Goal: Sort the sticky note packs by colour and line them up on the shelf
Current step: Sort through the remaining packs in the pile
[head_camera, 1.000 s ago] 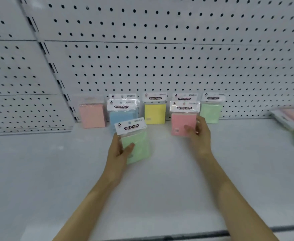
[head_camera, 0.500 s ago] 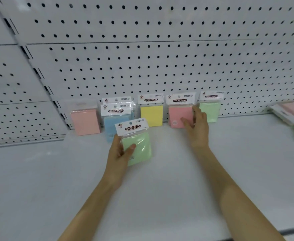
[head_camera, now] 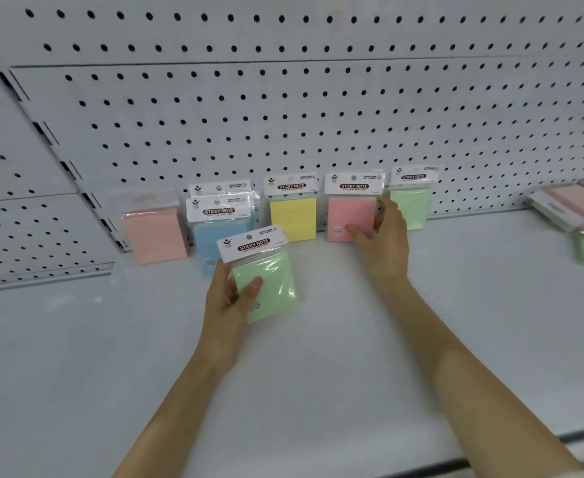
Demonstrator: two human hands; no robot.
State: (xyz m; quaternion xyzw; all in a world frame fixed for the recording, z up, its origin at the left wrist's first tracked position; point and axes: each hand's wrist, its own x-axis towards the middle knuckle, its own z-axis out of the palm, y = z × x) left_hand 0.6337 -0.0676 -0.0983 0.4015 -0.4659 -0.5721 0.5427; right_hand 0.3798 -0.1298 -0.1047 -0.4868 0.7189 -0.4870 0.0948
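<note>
White shelf (head_camera: 318,374), pegboard back (head_camera: 283,125). Row leaning against the back, left to right: salmon pack (head_camera: 155,232), two blue packs (head_camera: 214,232), yellow pack (head_camera: 293,215), pink pack (head_camera: 351,212), green pack (head_camera: 410,205). Left hand (head_camera: 227,305) grips a second green pack (head_camera: 264,284), raised in front of the blue ones. Right hand (head_camera: 382,243) clasps the pink pack's right edge. Loose packs (head_camera: 580,215) lie far right.

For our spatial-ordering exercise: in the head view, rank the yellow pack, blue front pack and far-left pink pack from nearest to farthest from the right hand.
1. Yellow pack, just left of the right hand.
2. Blue front pack, further left.
3. Far-left pink pack, row's end.
</note>
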